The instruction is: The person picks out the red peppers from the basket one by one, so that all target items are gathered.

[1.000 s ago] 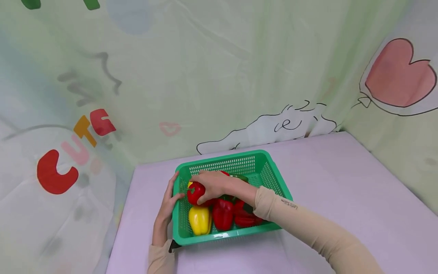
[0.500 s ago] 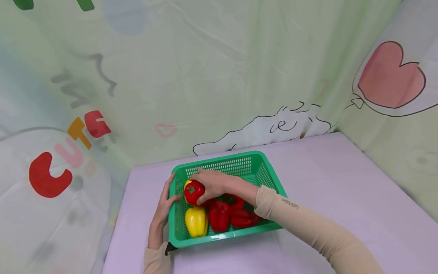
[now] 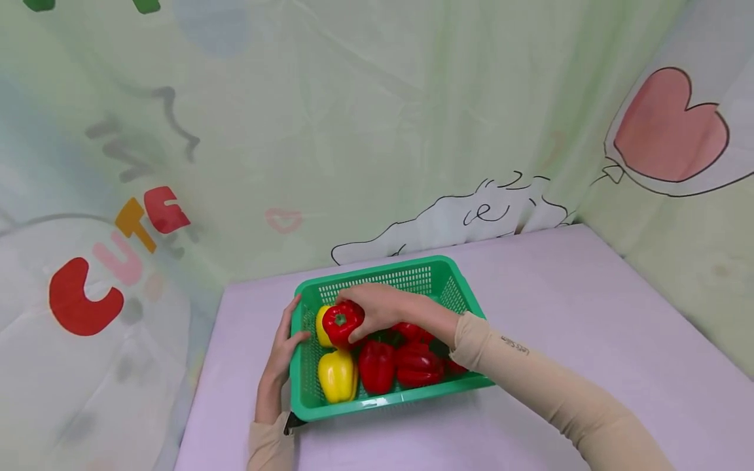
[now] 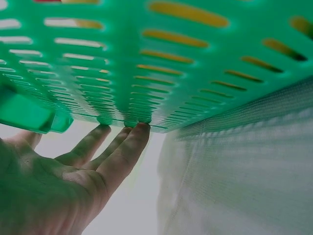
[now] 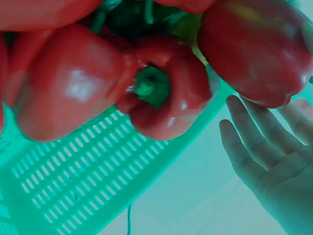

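In the head view, my right hand [image 3: 377,307] grips a red bell pepper [image 3: 340,320] over the left part of a green slotted basket [image 3: 453,278], its stem end toward me. That pepper [image 5: 259,46] shows close up in the right wrist view, with the right fingertips along its lower side. My left hand [image 3: 283,353] holds the basket's left rim, thumb over it; in the left wrist view its fingertips [image 4: 142,128] press the slotted wall from outside. A yellow bell pepper [image 3: 338,376] lies in the basket's front left corner. Another yellow pepper [image 3: 322,327] is partly hidden behind the gripped one.
Along the basket's front lie two red peppers, one [image 3: 377,367] beside the yellow one and another [image 3: 418,365] to its right. More red peppers [image 3: 412,332] lie beneath my right forearm. The basket stands on a lilac-covered table [image 3: 542,294]; a printed curtain [image 3: 383,163] rises behind.
My right hand has moved slightly right with the red pepper and turned its stem end more toward me. More of the yellow pepper behind it shows. My left hand stays at the rim.
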